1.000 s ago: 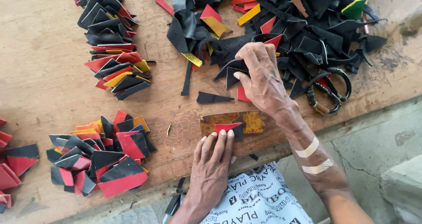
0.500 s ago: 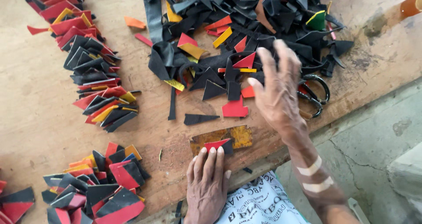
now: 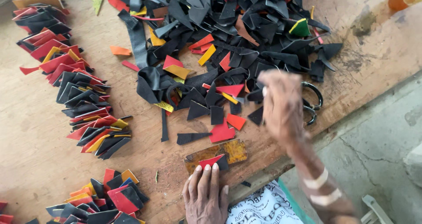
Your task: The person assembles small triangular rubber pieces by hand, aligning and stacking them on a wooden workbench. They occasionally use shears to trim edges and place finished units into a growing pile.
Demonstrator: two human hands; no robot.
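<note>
Wooden worktable, worn and scuffed, carries everything. Heaped at its far side: big pile of black offcuts mixed with red and yellow scraps. Along the left, overlapped row of sorted pieces; second cluster near the front edge. Right hand, motion-blurred, hovers over the pile's near edge; grip cannot be told. Left hand lies flat, fingers extended together, tips touching a red piece on a rusty yellow plate.
</note>
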